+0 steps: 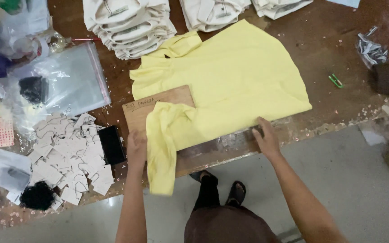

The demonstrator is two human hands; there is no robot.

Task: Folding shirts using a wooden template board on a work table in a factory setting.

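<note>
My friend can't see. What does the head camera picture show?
Two hands press a yellow shirt over a wooden board on a brown table: left hand by a dangling sleeve, right hand at the hem. Folded white shirts lie behind.

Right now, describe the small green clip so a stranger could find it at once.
Start at the yellow shirt spread on the brown table. Look just past its right edge, left of the crumpled silver foil. The green clip lies alone on bare wood, the only bright green thing there.
</note>
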